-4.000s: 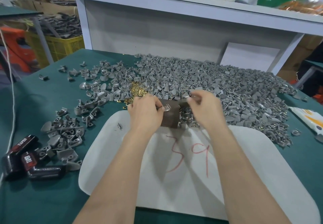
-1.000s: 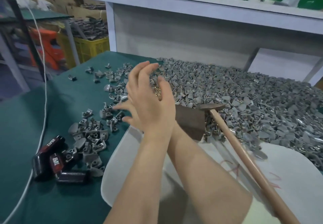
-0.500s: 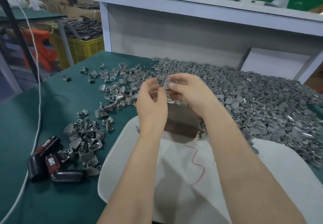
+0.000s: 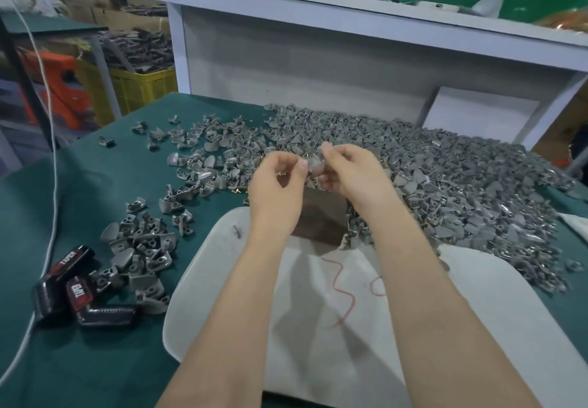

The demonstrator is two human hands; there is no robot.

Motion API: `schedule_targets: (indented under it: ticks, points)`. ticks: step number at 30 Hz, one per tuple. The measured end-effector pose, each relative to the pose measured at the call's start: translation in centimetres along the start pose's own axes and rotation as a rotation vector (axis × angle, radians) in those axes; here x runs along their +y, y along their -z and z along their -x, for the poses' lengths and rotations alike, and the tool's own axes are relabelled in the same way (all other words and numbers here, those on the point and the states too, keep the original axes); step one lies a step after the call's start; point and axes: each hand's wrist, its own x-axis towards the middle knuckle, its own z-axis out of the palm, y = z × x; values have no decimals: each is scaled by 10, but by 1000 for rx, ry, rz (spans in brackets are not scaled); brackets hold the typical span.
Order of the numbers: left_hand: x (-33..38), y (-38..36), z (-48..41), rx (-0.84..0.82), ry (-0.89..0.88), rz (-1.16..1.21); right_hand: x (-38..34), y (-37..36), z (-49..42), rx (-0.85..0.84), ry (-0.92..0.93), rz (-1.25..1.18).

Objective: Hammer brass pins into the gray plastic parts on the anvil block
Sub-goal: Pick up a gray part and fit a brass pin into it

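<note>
Brass pins (image 4: 281,173), tiny and likely slippery, sit in the curled fingers of the left hand (image 4: 276,186). Beside it, a gray plastic part (image 4: 314,165), seemingly light and rigid, hangs above the anvil block (image 4: 321,216), pinched at its edges by the right hand (image 4: 348,173).
</note>
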Motion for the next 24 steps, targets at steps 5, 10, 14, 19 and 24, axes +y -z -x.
schedule_targets:
  ticks: [5, 10, 14, 19, 24]
  points:
    - [3, 18, -8, 502, 107, 382, 5, -69, -22, -169, 198, 803]
    - [-2, 29, -18, 713, 240, 627, 14, -121, -46, -386, 240, 1185]
    - [-2, 29, -19, 729, 275, 635, 21, -132, -49, -394, 278, 1238]
    - [1, 27, -17, 710, 268, 612, 17, -131, -44, -410, 271, 1179]
    - [3, 22, -15, 657, 258, 609, 9, -124, -39, -368, 238, 1026]
